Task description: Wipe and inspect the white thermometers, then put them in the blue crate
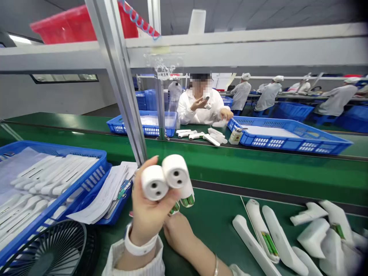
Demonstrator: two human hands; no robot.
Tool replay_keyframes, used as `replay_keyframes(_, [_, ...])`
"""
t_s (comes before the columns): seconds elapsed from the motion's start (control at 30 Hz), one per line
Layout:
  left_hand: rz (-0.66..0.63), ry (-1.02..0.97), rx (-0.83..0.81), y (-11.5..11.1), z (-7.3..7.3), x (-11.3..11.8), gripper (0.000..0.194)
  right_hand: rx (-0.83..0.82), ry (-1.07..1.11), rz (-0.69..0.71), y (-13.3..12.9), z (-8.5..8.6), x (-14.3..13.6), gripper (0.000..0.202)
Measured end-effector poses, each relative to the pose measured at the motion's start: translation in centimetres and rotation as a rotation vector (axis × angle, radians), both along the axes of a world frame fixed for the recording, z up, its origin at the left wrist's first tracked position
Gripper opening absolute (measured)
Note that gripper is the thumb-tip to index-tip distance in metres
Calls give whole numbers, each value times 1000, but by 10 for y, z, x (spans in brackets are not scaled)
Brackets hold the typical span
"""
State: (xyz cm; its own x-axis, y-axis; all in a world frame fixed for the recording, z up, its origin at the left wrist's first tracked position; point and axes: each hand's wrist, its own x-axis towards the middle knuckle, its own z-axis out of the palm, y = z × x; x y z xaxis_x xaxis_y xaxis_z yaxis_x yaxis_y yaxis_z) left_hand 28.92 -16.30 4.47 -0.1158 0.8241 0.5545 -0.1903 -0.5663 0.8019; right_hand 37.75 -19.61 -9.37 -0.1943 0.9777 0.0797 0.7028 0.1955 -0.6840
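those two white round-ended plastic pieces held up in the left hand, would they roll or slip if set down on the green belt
The two white pieces look like stiff moulded plastic, probably light, since the left hand holds both at once. Their rounded heads might roll a little, though the long handle shape likely stops them. The smooth glossy shell could slide on the green belt.

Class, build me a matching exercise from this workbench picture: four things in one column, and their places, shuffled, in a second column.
Things:
1. two white cylinder parts
2. black fan
3. paper stack
4. small bottle

Places:
A. beside the far blue tray
B. bottom left corner
C. held up in the left hand
D. on a blue tray left of the hands

Pairs: 1-C, 2-B, 3-D, 4-A
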Motion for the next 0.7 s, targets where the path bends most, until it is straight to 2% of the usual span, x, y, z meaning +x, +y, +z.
replay_keyframes(0.1, [-146, 58, -86, 8, -1, 11, 51, -30, 61, 21, -2, 5, 14, 24])
replay_keyframes(0.2, [-265, 48, -137, 10, -2, 16, 52, -37, 162, -33, -7, 24, 42, 23])
replay_keyframes(0.3, [-309, 46, -156, 9, -4, 15, 52, -20, 470, -254, -18, 53, 66, 37])
replay_keyframes(0.37, [-322, 44, -174, 9, -5, 15, 53, 104, 697, -432, -32, 75, 74, 45])
replay_keyframes(0.4, [-326, 44, -187, 10, -6, 15, 53, 206, 739, -493, -40, 85, 77, 45])
replay_keyframes(0.47, [-321, 50, -215, 11, -7, 16, 54, 436, 621, -551, -59, 101, 78, 41])
replay_keyframes(0.53, [-312, 59, -236, 13, -6, 18, 54, 608, 376, -550, -74, 112, 79, 42])
replay_keyframes(0.6, [-305, 60, -235, 13, -6, 19, 53, 695, 157, -511, -83, 120, 83, 46])
replay_keyframes(0.7, [-297, 53, -219, 12, -5, 21, 52, 736, -18, -427, -88, 125, 91, 50])
